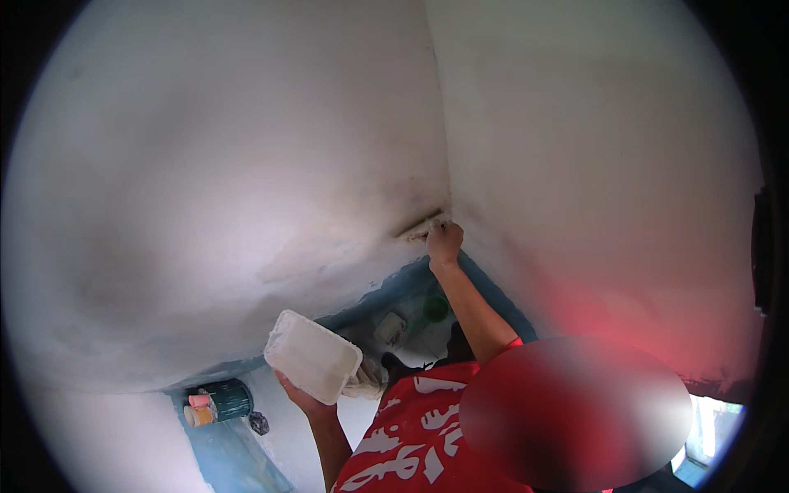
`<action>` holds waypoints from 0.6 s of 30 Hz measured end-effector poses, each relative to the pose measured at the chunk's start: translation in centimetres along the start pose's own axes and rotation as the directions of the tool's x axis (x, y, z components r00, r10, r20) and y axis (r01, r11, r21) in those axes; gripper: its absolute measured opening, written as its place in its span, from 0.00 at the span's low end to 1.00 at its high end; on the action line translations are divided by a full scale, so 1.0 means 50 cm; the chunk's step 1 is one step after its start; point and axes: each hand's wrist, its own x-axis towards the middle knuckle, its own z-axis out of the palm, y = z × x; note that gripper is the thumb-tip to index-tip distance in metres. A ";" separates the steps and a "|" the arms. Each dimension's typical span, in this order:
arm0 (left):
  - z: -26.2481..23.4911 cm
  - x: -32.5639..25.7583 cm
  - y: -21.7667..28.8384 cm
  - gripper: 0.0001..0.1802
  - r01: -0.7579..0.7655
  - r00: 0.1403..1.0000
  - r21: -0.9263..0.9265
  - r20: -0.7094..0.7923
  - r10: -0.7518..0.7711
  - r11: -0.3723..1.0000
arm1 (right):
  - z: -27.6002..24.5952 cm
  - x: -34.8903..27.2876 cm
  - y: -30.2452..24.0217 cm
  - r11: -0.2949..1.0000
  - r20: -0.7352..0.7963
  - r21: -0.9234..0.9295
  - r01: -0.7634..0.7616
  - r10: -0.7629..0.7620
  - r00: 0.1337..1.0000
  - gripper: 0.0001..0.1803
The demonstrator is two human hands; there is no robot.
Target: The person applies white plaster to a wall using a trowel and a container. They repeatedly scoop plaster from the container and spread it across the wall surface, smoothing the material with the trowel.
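Note:
In the room's corner, my right hand (pixel 445 241) is closed around a wide, flat putty knife (pixel 422 223). Its long edge lies against the left wall (pixel 205 164), just beside the corner line. The wall there carries brownish, smeared patches. Lower and to the left, my left hand (pixel 306 399) grips a white rectangular plastic tub (pixel 284 335) from below. The tub is tilted, and whitish smears mark it. How much it contains, I cannot tell. My right arm reaches up and forward, and my left arm is bent in front of my red shirt (pixel 411 444).
A blue band runs along the foot of the walls. On the floor near the corner are a green round container (pixel 436 309) and a whitish container (pixel 389 329). At lower left lie a dark green bucket (pixel 232 400), pink and orange cylinders (pixel 198 411), and a crumpled dark bag (pixel 259 423).

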 end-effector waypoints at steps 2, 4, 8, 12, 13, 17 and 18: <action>0.010 -0.011 0.002 0.31 -0.057 0.998 0.031 0.013 0.056 0.998 | -0.043 -0.016 -0.155 0.978 0.008 0.177 0.112 -0.116 0.993 0.14; 0.034 -0.008 0.002 0.31 -0.098 0.994 0.077 0.057 0.094 0.992 | -0.072 -0.018 -0.244 0.897 0.016 0.426 0.120 -0.140 0.990 0.14; 0.064 -0.008 -0.006 0.32 -0.044 0.999 0.006 0.031 0.044 0.999 | -0.174 -0.043 -0.379 0.892 0.015 0.366 0.265 -0.291 0.957 0.13; 0.074 -0.015 -0.003 0.32 -0.027 0.999 -0.131 0.017 0.030 0.991 | -0.217 -0.095 -0.371 0.851 0.039 0.489 0.189 -0.237 0.971 0.09; 0.085 -0.017 -0.004 0.32 -0.024 0.999 -0.153 0.024 0.028 0.988 | -0.215 -0.093 -0.320 0.889 0.066 0.421 0.180 -0.228 0.971 0.09; 0.088 -0.020 -0.008 0.33 0.008 0.998 -0.179 0.061 0.003 0.984 | -0.223 -0.124 -0.280 0.858 -0.017 0.394 0.328 -0.350 0.936 0.11; 0.092 -0.023 -0.002 0.33 0.003 0.998 -0.177 0.060 0.008 0.984 | -0.226 -0.132 -0.310 0.850 -0.028 0.369 0.375 -0.393 0.919 0.11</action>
